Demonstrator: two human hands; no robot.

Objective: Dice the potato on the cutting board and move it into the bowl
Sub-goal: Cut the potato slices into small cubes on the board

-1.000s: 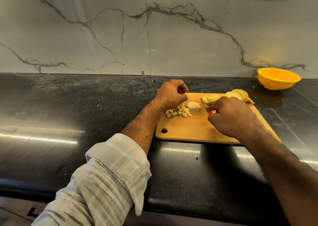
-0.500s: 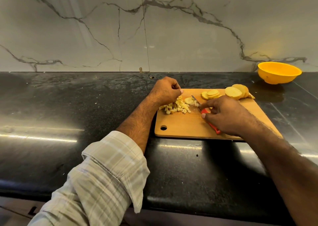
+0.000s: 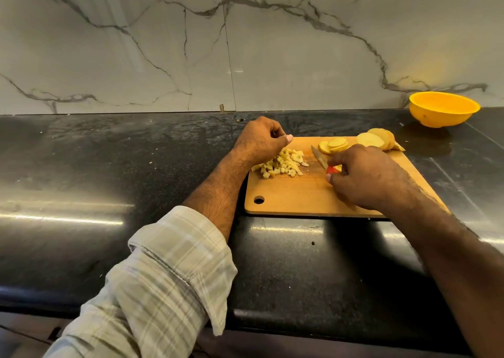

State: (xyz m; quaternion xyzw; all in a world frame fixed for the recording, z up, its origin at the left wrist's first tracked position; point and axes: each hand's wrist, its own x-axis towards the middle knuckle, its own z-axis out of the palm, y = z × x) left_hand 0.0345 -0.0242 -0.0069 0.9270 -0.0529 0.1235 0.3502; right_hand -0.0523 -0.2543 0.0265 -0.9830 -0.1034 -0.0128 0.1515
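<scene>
Right hand [image 3: 365, 177] holds the red-handled knife [image 3: 321, 162] in a curled grip at centre right of the cutting board [image 3: 294, 196]; left hand [image 3: 259, 139], fingers curled, grip empty, rests by the diced potato [image 3: 281, 164]; slices [image 3: 334, 145] behind, bowl [image 3: 443, 108] upper right on the tabletop [image 3: 109, 166]

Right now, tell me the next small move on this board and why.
Probably slide a slice from the stacked potato slices under the knife. The diced pile sits by the left hand, the right hand grips the knife, and slices remain uncut, so the bowl can wait.
</scene>
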